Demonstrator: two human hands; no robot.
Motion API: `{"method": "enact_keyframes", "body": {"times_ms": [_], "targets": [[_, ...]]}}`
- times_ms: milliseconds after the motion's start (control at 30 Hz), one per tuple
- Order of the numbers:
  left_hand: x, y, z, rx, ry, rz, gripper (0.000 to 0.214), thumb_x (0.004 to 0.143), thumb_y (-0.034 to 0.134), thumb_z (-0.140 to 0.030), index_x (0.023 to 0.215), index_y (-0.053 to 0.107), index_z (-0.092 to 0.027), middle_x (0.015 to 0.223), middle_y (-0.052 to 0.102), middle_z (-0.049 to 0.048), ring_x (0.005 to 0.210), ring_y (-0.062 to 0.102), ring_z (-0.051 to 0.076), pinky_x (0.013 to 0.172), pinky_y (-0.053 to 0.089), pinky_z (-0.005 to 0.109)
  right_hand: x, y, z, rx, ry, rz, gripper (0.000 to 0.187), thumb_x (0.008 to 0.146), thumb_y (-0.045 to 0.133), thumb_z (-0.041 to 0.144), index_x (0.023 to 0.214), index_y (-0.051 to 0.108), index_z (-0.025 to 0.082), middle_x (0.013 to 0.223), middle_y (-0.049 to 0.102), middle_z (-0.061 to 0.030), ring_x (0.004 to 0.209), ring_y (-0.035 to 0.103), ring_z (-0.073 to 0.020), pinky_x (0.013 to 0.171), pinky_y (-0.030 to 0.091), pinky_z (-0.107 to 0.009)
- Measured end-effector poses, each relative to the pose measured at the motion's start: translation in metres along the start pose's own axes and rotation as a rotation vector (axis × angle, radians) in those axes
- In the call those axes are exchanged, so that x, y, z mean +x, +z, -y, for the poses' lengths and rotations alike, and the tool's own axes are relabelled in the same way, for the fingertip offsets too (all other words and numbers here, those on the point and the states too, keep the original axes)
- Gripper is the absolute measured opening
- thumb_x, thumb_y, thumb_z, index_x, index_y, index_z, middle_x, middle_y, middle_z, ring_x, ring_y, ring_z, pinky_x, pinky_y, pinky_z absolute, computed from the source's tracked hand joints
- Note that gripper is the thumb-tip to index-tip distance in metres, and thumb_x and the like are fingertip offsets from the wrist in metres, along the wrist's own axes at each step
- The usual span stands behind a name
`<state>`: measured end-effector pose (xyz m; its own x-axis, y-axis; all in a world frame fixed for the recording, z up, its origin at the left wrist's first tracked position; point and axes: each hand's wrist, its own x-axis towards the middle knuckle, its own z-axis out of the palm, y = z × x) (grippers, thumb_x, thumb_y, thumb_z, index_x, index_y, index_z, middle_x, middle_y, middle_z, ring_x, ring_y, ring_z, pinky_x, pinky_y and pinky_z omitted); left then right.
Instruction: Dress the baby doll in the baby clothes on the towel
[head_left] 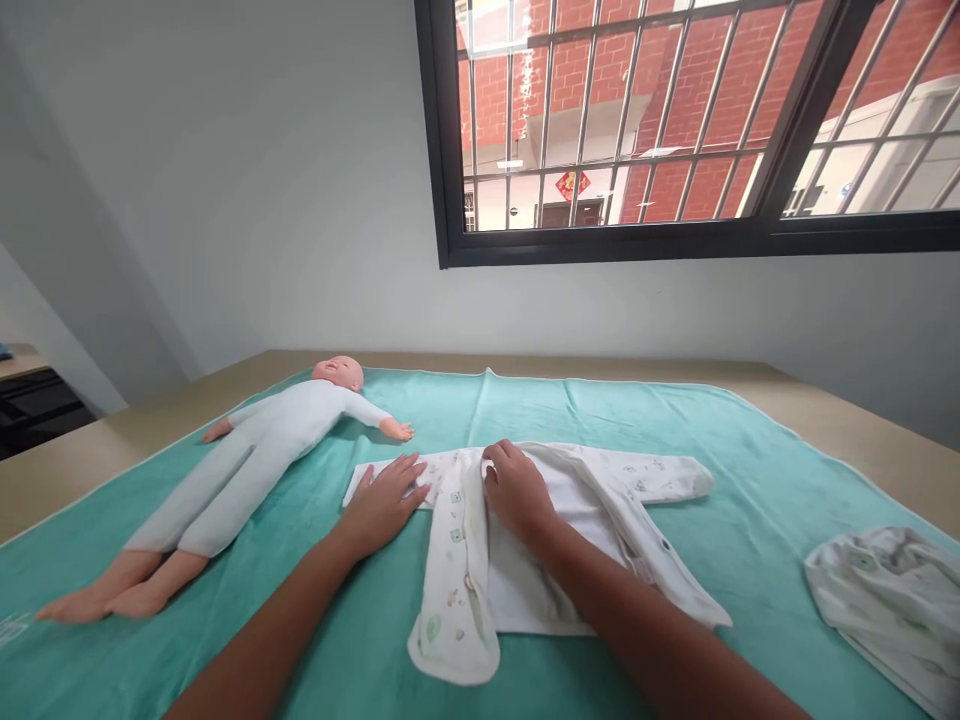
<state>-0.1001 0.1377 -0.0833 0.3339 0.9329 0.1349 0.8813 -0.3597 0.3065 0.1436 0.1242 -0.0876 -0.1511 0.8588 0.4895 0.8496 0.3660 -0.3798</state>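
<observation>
A small white baby jacket [517, 590] with a pale animal print lies spread on a green cloth, its front panels parted and the plain inside showing. My left hand [386, 500] rests flat over its left sleeve, fingers stretched out. Near the collar, my right hand [519, 490] has curled fingers closed on the edge of the left front panel. The right sleeve [667, 477] reaches out sideways, untouched. To the left, a baby doll [277, 430] in a white body suit lies on its back, one arm pointing toward the jacket.
The green cloth [600, 410] covers most of a wooden table [840, 425]. A crumpled printed baby garment [892, 600] lies at the right edge. Behind the table stands a grey wall with a barred window [615, 120].
</observation>
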Motion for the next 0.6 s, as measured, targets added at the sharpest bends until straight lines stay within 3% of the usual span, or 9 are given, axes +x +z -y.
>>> {"method": "enact_keyframes", "body": {"times_ms": [100,167,233,367,467,600], "targets": [[-0.005,-0.006,-0.017,-0.069,0.063,-0.196,0.036,0.095,0.040,-0.043,0.116,0.061,-0.023,0.125,0.063,0.0076,0.119,0.053,0.026,0.104,0.036,0.046,-0.001,0.000,0.001,0.012,-0.072,-0.004,0.035,0.088,0.041,0.004,0.112,0.059,0.022,0.100,0.059,-0.0048,0.088,0.054,-0.0169,0.073,0.039,-0.026],[-0.012,-0.009,-0.037,-0.143,0.127,-0.263,0.029,0.095,0.042,-0.041,0.098,0.063,-0.021,0.103,0.067,0.0051,0.099,0.059,0.022,0.091,0.044,0.037,-0.001,0.002,0.000,0.014,-0.105,0.017,0.039,0.087,0.042,0.003,0.114,0.059,0.023,0.100,0.059,-0.0046,0.087,0.053,-0.0167,0.072,0.040,-0.026],[-0.020,-0.010,-0.057,-0.229,0.163,-0.235,0.028,0.095,0.043,-0.040,0.088,0.062,-0.022,0.087,0.065,0.0019,0.085,0.058,0.018,0.079,0.045,0.032,-0.001,0.004,-0.003,0.034,-0.135,0.038,0.041,0.087,0.042,0.002,0.118,0.059,0.024,0.104,0.059,-0.0047,0.089,0.053,-0.0167,0.073,0.041,-0.026],[-0.032,-0.007,-0.085,-0.289,0.184,-0.061,0.025,0.094,0.045,-0.041,0.092,0.064,-0.024,0.078,0.062,-0.0015,0.072,0.056,0.015,0.065,0.040,0.028,0.002,0.007,-0.008,0.066,-0.222,0.104,0.041,0.082,0.052,0.004,0.115,0.063,0.026,0.107,0.061,-0.0028,0.096,0.050,-0.0184,0.079,0.042,-0.027],[-0.035,-0.005,-0.091,-0.242,0.221,0.023,0.023,0.091,0.051,-0.043,0.095,0.066,-0.026,0.072,0.063,-0.0026,0.070,0.055,0.016,0.065,0.036,0.028,0.004,0.006,-0.009,0.058,-0.235,0.135,0.030,0.082,0.055,0.005,0.100,0.067,0.025,0.096,0.063,-0.0022,0.094,0.049,-0.0189,0.081,0.041,-0.029],[-0.035,-0.003,-0.094,-0.249,0.229,0.057,0.025,0.085,0.061,-0.046,0.100,0.066,-0.027,0.071,0.066,-0.0040,0.072,0.056,0.017,0.064,0.034,0.028,0.006,-0.002,-0.012,0.035,-0.238,0.151,0.019,0.091,0.050,0.011,0.086,0.065,0.021,0.089,0.063,-0.0031,0.091,0.050,-0.0189,0.081,0.041,-0.030]]}}
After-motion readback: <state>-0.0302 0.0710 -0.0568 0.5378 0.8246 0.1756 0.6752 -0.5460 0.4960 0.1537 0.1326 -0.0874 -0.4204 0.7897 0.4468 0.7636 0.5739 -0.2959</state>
